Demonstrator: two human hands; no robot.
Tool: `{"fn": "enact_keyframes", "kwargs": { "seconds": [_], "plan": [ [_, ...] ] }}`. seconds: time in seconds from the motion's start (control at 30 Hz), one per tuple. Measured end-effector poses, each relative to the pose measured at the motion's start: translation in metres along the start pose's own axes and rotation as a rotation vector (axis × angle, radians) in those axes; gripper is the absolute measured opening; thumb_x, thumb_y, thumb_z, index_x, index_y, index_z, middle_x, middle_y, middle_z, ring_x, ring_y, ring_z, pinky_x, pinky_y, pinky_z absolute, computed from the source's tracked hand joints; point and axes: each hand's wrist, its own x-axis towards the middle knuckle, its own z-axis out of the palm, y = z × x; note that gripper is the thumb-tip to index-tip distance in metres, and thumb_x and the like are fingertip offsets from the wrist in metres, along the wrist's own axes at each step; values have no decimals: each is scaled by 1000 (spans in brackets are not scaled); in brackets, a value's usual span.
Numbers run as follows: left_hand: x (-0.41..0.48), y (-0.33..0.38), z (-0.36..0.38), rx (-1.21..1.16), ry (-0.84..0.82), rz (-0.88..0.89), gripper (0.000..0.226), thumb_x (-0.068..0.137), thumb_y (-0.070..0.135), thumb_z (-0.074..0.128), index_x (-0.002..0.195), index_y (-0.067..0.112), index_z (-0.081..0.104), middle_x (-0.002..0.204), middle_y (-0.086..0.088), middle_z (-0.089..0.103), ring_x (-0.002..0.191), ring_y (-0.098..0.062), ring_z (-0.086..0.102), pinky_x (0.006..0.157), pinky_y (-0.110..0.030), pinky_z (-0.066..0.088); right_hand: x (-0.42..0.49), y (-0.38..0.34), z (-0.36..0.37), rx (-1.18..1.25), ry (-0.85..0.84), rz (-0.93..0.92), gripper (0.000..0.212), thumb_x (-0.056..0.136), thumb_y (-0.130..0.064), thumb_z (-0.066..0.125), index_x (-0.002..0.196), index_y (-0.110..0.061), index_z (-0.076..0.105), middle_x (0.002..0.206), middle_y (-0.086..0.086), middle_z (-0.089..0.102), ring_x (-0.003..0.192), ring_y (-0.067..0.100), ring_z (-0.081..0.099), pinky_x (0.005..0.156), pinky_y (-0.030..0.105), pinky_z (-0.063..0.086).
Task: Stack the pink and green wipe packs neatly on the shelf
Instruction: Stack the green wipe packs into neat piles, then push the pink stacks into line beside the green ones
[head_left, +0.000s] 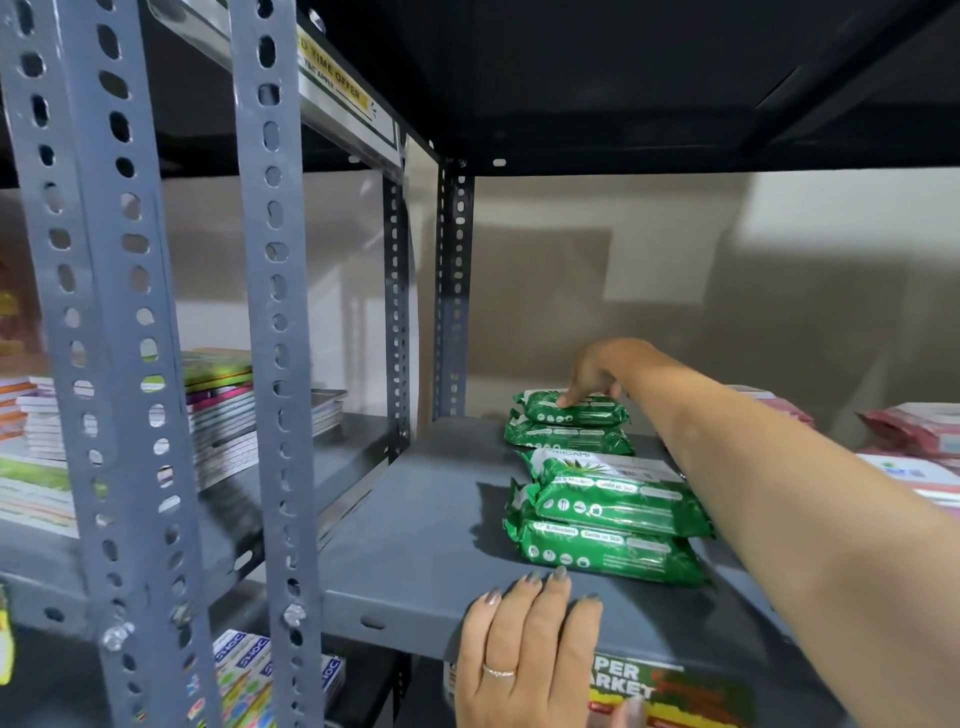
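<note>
The left hand (524, 660) lies flat, fingers spread, on the shelf (415, 561) edge — the right hand (592, 371) presses its fingers on the back green pack (571, 408), not gripping

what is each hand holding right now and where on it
The right hand has its fingers on the top face of the upper green pack in the rear stack; a full grip cannot be told. The left hand only rests on the shelf's front edge.

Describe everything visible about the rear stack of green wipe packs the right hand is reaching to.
The rear stack of green wipe packs is two glossy soft plastic packs with white print, lying flat one on the other, deep on the grey metal shelf, behind a taller green stack. The right hand rests its fingers on the top pack. Grip cannot be told.
</note>
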Motion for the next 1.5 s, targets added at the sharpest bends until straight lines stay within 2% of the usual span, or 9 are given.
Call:
{"fn": "enact_keyframes", "kwargs": {
  "seconds": [0.13, 0.27, 0.43, 0.6, 0.8, 1.0, 1.13, 1.37, 1.5],
  "plan": [
    [-3, 5, 3, 7, 55, 105, 33, 84, 51, 52, 102, 23, 59, 97, -2, 74, 103, -18, 57, 101, -34, 37, -7, -2, 5, 1, -9, 36, 83, 82, -61, 55, 144, -11, 35, 149, 11, 40, 124, 33, 51, 98, 41, 42],
    [-6, 12, 0, -86, 43, 104, 43, 97, 49, 26, 108, 21, 57, 103, -5, 73, 106, -21, 56, 98, -39, 41, -25, 4, -1, 50, -4, -11, 86, 82, -64, 51, 148, -14, 29, 154, 10, 32, 128, 35, 47, 104, 43, 40],
    [-11, 9, 2, -108, 42, 133, 42, 97, 46, 29, 117, 20, 55, 114, -6, 69, 111, -23, 54, 100, -43, 38, -95, 9, -7, 134, 126, -268, 82, 80, -69, 46, 148, -27, 28, 157, 0, 26, 137, 27, 36, 106, 44, 33],
    [-13, 8, 0, -135, 8, 120, 45, 97, 47, 31, 122, 17, 54, 119, -8, 65, 114, -26, 53, 105, -45, 34, -170, 11, 60, 237, 173, -463, 69, 84, -72, 31, 143, -37, 38, 147, -1, 45, 137, 23, 39, 111, 39, 31],
    [-15, 8, 2, -171, 11, 105, 48, 85, 43, 49, 122, 13, 54, 120, -11, 63, 114, -29, 52, 107, -45, 30, -189, 8, 84, 286, 215, -346, 81, 73, -84, 19, 144, -46, 27, 155, 7, 29, 142, 29, 27, 111, 45, 27],
    [-16, 8, -2, -169, -47, 103, 50, 88, 42, 47, 118, 6, 63, 121, -13, 63, 115, -31, 52, 109, -46, 29, -185, -4, 93, 248, 325, -233, 92, 66, -90, 12, 144, -44, 28, 154, 7, 33, 139, 38, 29, 103, 56, 36],
    [-13, 10, -9, -202, -92, 84, 49, 89, 41, 46, 117, 6, 64, 120, -11, 63, 114, -30, 53, 110, -44, 27, -185, -5, 97, 306, 341, -203, 98, 59, -94, 6, 144, -48, 21, 157, 4, 24, 143, 40, 17, 104, 72, 18],
    [-7, 33, -23, -263, -155, 5, 56, 92, 44, 42, 132, 7, 56, 134, -6, 57, 128, -27, 49, 115, -54, 19, -205, 69, 91, 366, 958, -52, 71, 77, -77, 28, 126, -34, 55, 135, -1, 51, 132, 24, 38, 101, 66, 25],
    [-16, 94, -26, -273, -297, 210, 68, 86, 48, 51, 143, 12, 46, 146, -7, 48, 138, -26, 39, 116, -56, 13, -221, 132, 109, 187, 848, 13, 78, 63, -86, 32, 129, -48, 46, 149, -3, 34, 145, 31, 7, 100, 76, 8]
  ]
}}
